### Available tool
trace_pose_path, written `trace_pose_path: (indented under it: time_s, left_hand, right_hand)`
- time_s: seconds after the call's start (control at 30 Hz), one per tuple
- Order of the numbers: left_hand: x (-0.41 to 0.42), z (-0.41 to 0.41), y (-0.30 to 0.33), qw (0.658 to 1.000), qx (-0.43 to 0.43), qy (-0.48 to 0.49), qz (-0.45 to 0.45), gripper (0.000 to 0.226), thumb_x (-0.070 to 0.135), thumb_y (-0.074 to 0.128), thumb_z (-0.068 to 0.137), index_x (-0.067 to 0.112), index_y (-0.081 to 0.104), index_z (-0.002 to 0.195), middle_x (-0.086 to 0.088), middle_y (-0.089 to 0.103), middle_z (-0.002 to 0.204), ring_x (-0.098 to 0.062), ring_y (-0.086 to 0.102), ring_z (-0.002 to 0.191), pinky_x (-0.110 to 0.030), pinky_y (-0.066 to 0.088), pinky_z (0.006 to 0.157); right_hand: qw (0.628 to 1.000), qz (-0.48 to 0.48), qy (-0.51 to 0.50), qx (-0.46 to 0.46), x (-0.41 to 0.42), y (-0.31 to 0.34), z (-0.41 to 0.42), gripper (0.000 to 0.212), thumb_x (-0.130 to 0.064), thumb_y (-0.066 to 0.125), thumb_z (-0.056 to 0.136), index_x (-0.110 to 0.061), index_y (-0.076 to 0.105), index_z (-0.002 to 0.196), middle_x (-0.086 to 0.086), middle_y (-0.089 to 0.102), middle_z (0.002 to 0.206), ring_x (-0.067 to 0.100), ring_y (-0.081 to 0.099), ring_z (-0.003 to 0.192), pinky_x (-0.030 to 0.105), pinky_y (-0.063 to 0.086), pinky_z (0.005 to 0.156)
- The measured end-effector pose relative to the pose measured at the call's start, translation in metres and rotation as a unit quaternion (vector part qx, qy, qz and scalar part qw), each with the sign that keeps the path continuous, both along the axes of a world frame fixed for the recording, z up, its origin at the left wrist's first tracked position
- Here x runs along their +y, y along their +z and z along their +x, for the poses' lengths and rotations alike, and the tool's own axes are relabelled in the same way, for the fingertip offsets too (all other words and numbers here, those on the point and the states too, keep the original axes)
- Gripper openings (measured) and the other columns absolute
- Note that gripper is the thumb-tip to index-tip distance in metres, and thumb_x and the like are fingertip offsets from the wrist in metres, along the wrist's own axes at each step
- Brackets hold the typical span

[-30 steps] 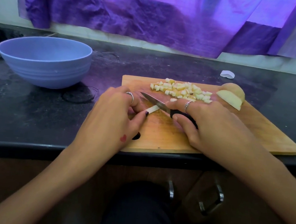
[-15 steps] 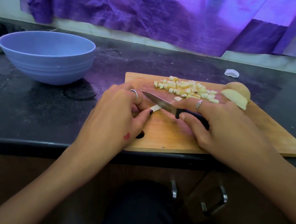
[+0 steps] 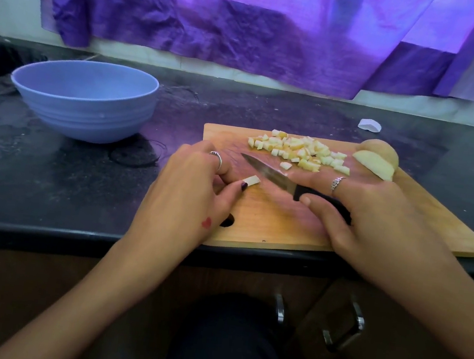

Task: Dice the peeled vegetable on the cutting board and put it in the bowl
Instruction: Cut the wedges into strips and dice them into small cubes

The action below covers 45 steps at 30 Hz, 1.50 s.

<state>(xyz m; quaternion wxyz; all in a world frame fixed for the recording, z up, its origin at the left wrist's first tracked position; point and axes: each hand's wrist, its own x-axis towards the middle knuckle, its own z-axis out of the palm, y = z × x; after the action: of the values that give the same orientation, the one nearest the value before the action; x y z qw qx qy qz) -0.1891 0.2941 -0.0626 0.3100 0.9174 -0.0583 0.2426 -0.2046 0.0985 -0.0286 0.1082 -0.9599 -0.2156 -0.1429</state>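
Hands: both of yours are over the wooden cutting board (image 3: 423,222), which lies on the dark countertop (image 3: 49,178) with its near edge close to the counter's front.
Left hand: your left hand (image 3: 189,191) pinches a short pale vegetable strip (image 3: 251,180) between the thumb and the curled fingers; one end of the strip pokes out past the dark-painted thumbnail and lies on the board. You wear a ring on this hand, and a small red mark shows near the thumb's base.
Right hand: your right hand (image 3: 375,218) is wrapped round the black handle of the knife (image 3: 278,176), thumb against the handle's near side, a ringed finger stretched along the top.
Knife: its blade points left and away from you, the tip just beyond the strip, a small gap between blade and strip. You cannot tell from here whether the edge touches the board.
Diced pieces: a loose pile of small diced cubes (image 3: 299,151) sits on the far part of the board, with one stray cube just on the near side of the pile.
Uncut part: peeled vegetable chunks (image 3: 378,161) rest at the board's far right corner, just beside the pile.
Bowl: the blue bowl (image 3: 86,99) stands on the counter well left of the board; nothing shows inside the part you can see.
Behind: a crumpled purple cloth (image 3: 235,19) hangs on the wall, and a small white scrap (image 3: 369,125) lies on the counter beyond the board.
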Motion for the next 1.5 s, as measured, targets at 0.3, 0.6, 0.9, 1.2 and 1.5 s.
trace_pose_path:
  time_s: [0.3,0.6,0.9,1.2,1.5]
  left_hand:
    - [0.001,0.002,-0.001,1.0,0.01,-0.011,-0.001,0.014,0.032,0.068,0.084,0.019,0.072,0.078,0.011,0.049,0.095,-0.007,0.044,0.099,-0.03,0.042,0.075]
    - [0.002,0.002,-0.003,1.0,-0.003,-0.005,-0.001,0.017,0.031,0.068,0.085,0.02,0.069,0.072,0.016,0.046,0.086,-0.004,0.042,0.094,-0.02,0.03,0.068]
    - [0.005,-0.001,0.002,0.998,0.025,-0.05,-0.037,0.027,0.019,0.069,0.085,0.029,0.058,0.062,0.017,0.048,0.084,0.012,0.052,0.083,0.0,0.033,0.066]
    - [0.005,0.0,0.001,0.999,0.01,-0.032,-0.029,0.007,0.019,0.072,0.082,0.017,0.072,0.075,0.012,0.055,0.086,0.003,0.053,0.08,0.0,0.032,0.068]
    - [0.005,0.0,0.0,0.999,0.013,-0.029,-0.017,0.016,0.025,0.071,0.082,0.012,0.069,0.074,0.011,0.053,0.087,-0.007,0.051,0.085,0.0,0.031,0.069]
  right_hand:
    - [1.0,0.004,0.005,0.026,0.017,-0.004,0.016,0.036,-0.046,0.042,0.094,-0.049,0.045,0.129,-0.002,0.066,0.102,0.018,0.06,0.088,0.04,0.05,0.08]
    - [1.0,0.004,-0.01,0.011,-0.007,0.001,-0.007,0.033,-0.043,0.046,0.091,-0.051,0.051,0.123,-0.019,0.061,0.092,0.008,0.059,0.086,0.034,0.049,0.07]
    - [0.998,0.049,-0.013,0.024,0.012,-0.003,-0.004,0.03,-0.041,0.05,0.093,-0.048,0.056,0.121,-0.018,0.049,0.065,-0.005,0.052,0.07,0.015,0.04,0.058]
    - [0.998,0.012,0.0,0.056,0.022,0.002,0.003,0.035,-0.043,0.042,0.096,-0.049,0.046,0.13,-0.017,0.052,0.081,0.009,0.055,0.082,0.03,0.049,0.076]
    - [0.998,0.028,-0.048,-0.011,0.006,0.001,-0.011,0.034,-0.047,0.041,0.093,-0.056,0.046,0.126,-0.015,0.059,0.103,0.004,0.051,0.079,0.021,0.04,0.059]
